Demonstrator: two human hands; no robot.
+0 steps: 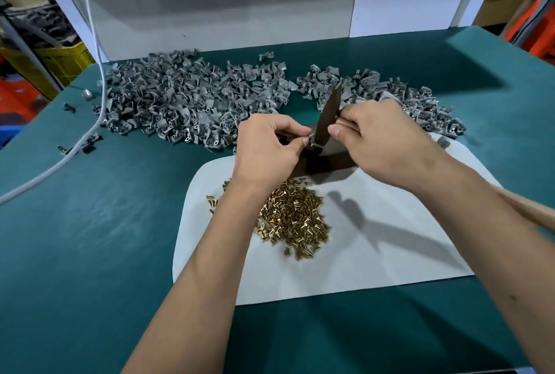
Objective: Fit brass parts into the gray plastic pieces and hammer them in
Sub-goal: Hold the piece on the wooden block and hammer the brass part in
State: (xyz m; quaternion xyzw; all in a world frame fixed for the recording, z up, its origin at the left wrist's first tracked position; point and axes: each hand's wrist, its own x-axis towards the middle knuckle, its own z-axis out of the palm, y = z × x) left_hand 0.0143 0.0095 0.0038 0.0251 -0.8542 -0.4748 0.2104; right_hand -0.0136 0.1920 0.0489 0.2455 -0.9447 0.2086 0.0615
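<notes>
Near the middle of the frame the left hand pinches a small gray plastic piece between thumb and fingertips, holding it at the foot of a dark upright metal plate that rises from a dark base block; this looks like a jig or anvil that would back the piece while an insert is driven home. The right hand has its fingers curled against the plate's right side and seems to pinch something small there, though what it grips is too hidden to name; a wooden handle, probably the hammer's, runs out under the right forearm to the right edge, its head out of sight. The loose brass parts lie heaped on a white sheet just below the hands, likely so that they show up against it and sit within a short reach. The unworked gray pieces form a broad pile in the upper left on the green worktop, and a second pile in the upper right shows glints of brass, so it is probably the finished lot, kept apart. A white cable hangs down at the left. No brand, label or readable writing shows anywhere.
</notes>
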